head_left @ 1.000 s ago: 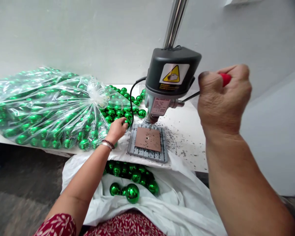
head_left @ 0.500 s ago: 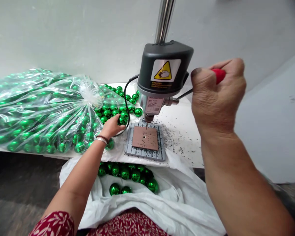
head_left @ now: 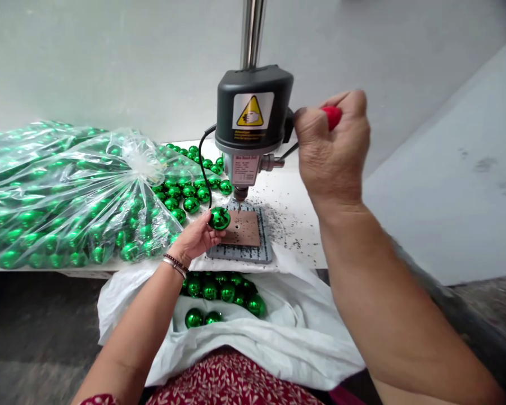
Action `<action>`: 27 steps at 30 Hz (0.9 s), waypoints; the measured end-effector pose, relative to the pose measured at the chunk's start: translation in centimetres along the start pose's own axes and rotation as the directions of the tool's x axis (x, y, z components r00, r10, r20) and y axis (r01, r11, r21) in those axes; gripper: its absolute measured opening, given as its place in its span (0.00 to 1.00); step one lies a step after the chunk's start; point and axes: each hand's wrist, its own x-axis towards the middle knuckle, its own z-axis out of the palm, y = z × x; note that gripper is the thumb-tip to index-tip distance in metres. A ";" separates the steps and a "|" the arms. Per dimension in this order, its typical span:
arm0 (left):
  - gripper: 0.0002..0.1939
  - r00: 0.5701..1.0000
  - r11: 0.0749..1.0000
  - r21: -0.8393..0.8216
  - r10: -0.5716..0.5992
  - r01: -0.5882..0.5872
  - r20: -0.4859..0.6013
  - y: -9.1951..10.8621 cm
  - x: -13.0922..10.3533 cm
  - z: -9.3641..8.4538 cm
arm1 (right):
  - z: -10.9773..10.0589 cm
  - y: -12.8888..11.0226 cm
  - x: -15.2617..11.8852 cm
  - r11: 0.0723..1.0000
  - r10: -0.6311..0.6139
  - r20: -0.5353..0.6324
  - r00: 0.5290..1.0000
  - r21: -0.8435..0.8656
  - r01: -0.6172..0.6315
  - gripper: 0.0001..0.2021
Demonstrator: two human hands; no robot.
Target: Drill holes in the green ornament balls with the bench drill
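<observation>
A pale wall (head_left: 109,62) fills the upper part of the frame, behind a white surface (head_left: 307,247) that crosses the middle. A clear plastic bag (head_left: 63,208) full of shiny green balls covers the surface at the left, its gathered knot (head_left: 141,163) facing the centre. White cloth (head_left: 295,349) spreads across the lower centre, over the person's red patterned clothing (head_left: 236,379), and carries a group of green balls (head_left: 227,292), with two nearer the person.

The drill (head_left: 255,107) stands upright at upper centre, a yellow warning label on its dark housing and a black cord (head_left: 200,160) curving down at its left. The right hand (head_left: 335,149), right of the drill, is closed around the red knob (head_left: 332,116) of its lever. The left hand (head_left: 197,237), at centre, grips a single green ball (head_left: 220,218) between thumb and fingers, at the left side of the brown board (head_left: 249,228); whether ball and board touch cannot be told. The board lies on the grey base (head_left: 263,256) under the drill bit, with a small hole in it. Loose balls (head_left: 191,205) lie between bag and drill. Bracelets (head_left: 176,265) circle the left wrist. Dark shavings (head_left: 293,228) dot the board and surface.
</observation>
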 end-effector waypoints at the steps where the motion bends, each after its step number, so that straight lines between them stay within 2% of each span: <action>1: 0.22 1.000 1.000 0.015 -0.006 0.006 -0.015 -0.1 0.2 0.2 | 0.0 0.0 0.0 1.000 0.000 0.001 1.000 0.008 0.000 0.12; 3: 0.23 0.998 0.993 0.115 0.020 -0.014 -0.057 -0.1 0.5 0.4 | -0.1 0.0 0.0 1.000 0.001 0.001 1.000 0.022 -0.001 0.13; 5: 0.26 0.987 0.946 0.313 0.124 -0.085 -0.107 0.0 0.9 0.4 | -0.1 -0.1 0.0 0.999 0.014 0.001 1.000 0.034 -0.014 0.14; 8: 0.31 0.947 0.761 0.625 0.302 -0.173 -0.107 0.0 1.5 0.1 | -0.2 -0.2 -0.1 0.999 0.017 0.003 1.000 0.039 -0.017 0.15; 12: 0.33 0.938 0.530 0.829 0.346 -0.179 -0.018 0.3 2.0 0.6 | -0.3 -0.5 -0.2 0.999 -0.007 0.006 1.000 0.032 0.007 0.16; 16: 0.31 0.940 0.377 0.910 0.338 -0.171 0.037 0.5 2.0 1.6 | -0.5 -0.7 0.0 1.000 0.010 0.028 1.000 0.008 -0.011 0.17; 21: 0.33 0.941 0.315 0.932 0.332 -0.177 0.067 0.5 2.6 2.0 | -0.7 -0.8 -0.1 1.000 0.008 0.064 0.998 0.026 -0.010 0.16; 27: 0.31 0.906 0.213 0.927 0.364 -0.307 0.217 0.5 3.0 2.0 | -0.9 -0.7 -0.4 0.995 -0.007 0.078 0.997 0.102 -0.001 0.15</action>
